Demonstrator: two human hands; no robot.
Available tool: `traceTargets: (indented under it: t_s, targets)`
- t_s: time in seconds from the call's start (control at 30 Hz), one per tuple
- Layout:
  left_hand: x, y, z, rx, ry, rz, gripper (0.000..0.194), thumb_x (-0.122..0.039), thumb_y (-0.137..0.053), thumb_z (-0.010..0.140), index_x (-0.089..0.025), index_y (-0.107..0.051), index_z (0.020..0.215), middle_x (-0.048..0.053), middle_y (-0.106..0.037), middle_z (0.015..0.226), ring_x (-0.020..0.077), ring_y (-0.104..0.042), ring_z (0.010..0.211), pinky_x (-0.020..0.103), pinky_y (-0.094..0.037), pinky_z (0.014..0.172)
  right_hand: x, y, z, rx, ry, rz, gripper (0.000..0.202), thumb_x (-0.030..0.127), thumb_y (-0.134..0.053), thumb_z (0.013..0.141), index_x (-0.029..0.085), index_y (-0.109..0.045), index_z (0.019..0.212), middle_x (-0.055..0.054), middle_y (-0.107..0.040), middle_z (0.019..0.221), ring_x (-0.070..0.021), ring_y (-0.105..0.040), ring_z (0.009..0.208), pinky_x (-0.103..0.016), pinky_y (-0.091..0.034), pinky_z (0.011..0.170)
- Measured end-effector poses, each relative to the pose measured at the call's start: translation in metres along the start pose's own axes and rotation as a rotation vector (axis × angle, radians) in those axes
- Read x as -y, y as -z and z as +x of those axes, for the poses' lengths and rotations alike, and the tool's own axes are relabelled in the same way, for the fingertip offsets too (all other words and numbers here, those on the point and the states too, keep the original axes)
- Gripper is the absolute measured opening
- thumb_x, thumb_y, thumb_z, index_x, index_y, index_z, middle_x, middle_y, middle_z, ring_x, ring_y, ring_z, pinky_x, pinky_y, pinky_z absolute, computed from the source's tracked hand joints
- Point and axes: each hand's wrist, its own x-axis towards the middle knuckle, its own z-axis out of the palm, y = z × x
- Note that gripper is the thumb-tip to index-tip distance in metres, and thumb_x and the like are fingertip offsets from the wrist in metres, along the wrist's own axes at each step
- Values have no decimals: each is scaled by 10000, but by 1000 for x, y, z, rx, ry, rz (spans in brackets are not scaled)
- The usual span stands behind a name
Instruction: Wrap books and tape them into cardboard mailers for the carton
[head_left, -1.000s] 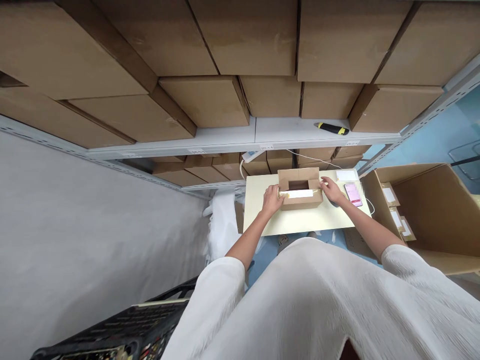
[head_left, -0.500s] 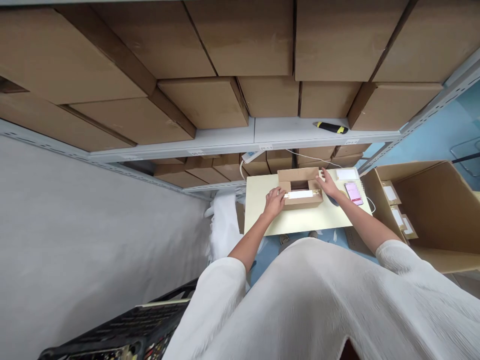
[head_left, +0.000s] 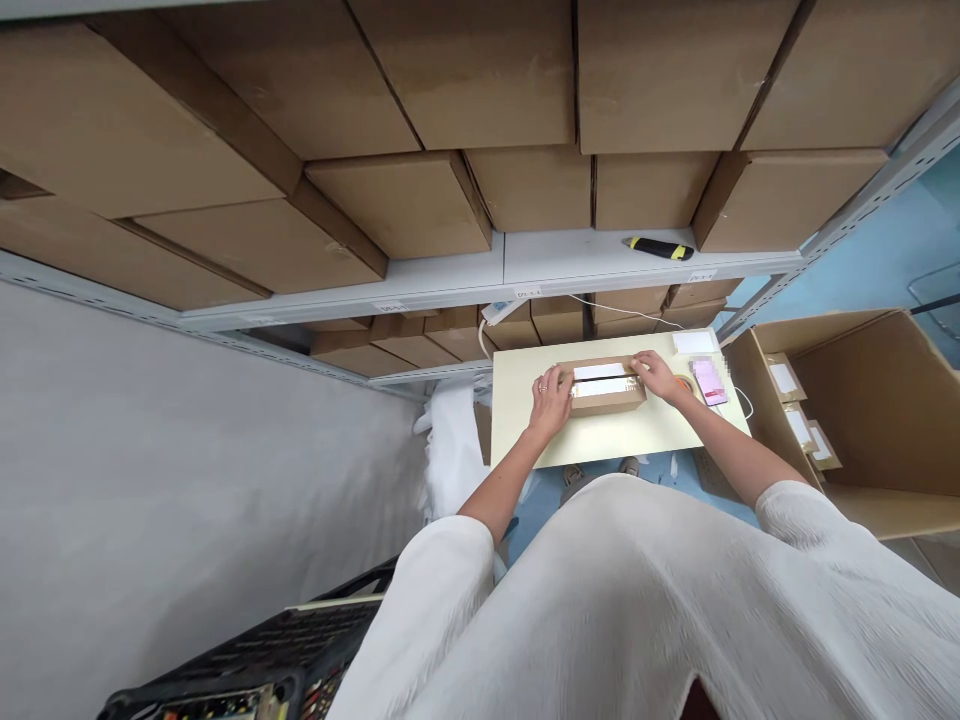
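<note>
A small cardboard box (head_left: 607,403) rests on the pale yellow table. Its two long top flaps are folded inward, with a narrow dark gap between them. White label pieces and strips of tape cover both flaps. My left hand (head_left: 551,402) grips the left end of the box, fingers curled over its top edge. At the right end, my right hand (head_left: 652,374) holds the flaps with its fingertips. Partly hidden behind my right wrist is an orange-edged tape roll (head_left: 684,383).
On the table (head_left: 525,440) lie a phone (head_left: 709,382) and a white label stack (head_left: 694,343). A large open carton (head_left: 885,400) with labelled parcels stands at right. A utility knife (head_left: 660,248) lies on the shelf of boxes. A black crate (head_left: 300,650) sits lower left.
The far flap, upright before, is folded down beside the near one, covering most of the opening. My right hand has moved from that raised flap onto the box's right end.
</note>
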Motion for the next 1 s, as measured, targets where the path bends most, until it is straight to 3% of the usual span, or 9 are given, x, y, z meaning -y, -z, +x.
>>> traceTargets:
  t_s: [0.23, 0.37, 0.5, 0.57, 0.67, 0.83, 1.0]
  targets:
    - [-6, -13, 10, 98, -110, -22, 554, -298, -449, 1102, -236, -536, 1646, 193, -500, 1727, 371, -423, 1630, 601, -315, 1331, -9, -7, -25, 120, 139, -303, 550, 577, -478, 1112, 279, -752, 1483, -134, -540, 1721, -420, -470, 1562, -648, -356, 1301]
    - [-11, -24, 18, 135, -104, -5, 570, -346, -469, 1104, -217, -525, 1656, 191, -517, 1719, 382, -428, 1622, 590, -311, 1339, -11, -12, -36, 168, 198, -361, 635, 620, -491, 1105, 268, -635, 1613, -137, -419, 1812, -436, -329, 1659, -677, -236, 1346]
    - [-14, -31, 23, 165, -65, 32, 576, -345, -452, 1107, -210, -524, 1663, 200, -532, 1705, 408, -463, 1585, 607, -347, 1314, -21, -16, -41, 142, 141, -318, 655, 662, -478, 1098, 317, -589, 1644, -112, -393, 1828, -425, -319, 1669, -665, -271, 1332]
    - [-15, -33, 25, 175, -59, 46, 581, -340, -450, 1107, -214, -518, 1670, 196, -533, 1705, 409, -465, 1583, 604, -354, 1311, -32, -14, -43, 67, 75, -283, 646, 640, -444, 1106, 314, -578, 1647, -129, -444, 1792, -418, -389, 1629, -656, -337, 1299]
    - [-15, -33, 25, 190, -54, 56, 588, -336, -457, 1105, -208, -512, 1676, 196, -525, 1710, 411, -456, 1592, 598, -349, 1320, -53, -5, -48, -63, -99, -270, 618, 562, -438, 1098, 220, -623, 1579, -207, -601, 1620, -424, -531, 1501, -630, -429, 1228]
    - [-16, -33, 24, 201, -32, 43, 597, -345, -464, 1105, -222, -501, 1688, 196, -515, 1716, 414, -450, 1597, 606, -346, 1324, -90, 6, -60, -55, -406, -336, 505, 530, -602, 1028, 175, -736, 1362, -244, -709, 1404, -444, -617, 1364, -601, -483, 1138]
    - [-16, -34, 22, 213, -20, 48, 596, -335, -459, 1108, -206, -497, 1688, 198, -502, 1724, 401, -433, 1609, 600, -341, 1332, -114, -3, -60, -60, -378, -319, 446, 608, -614, 1023, 258, -782, 1245, -177, -773, 1100, -423, -668, 1250, -599, -526, 1046]
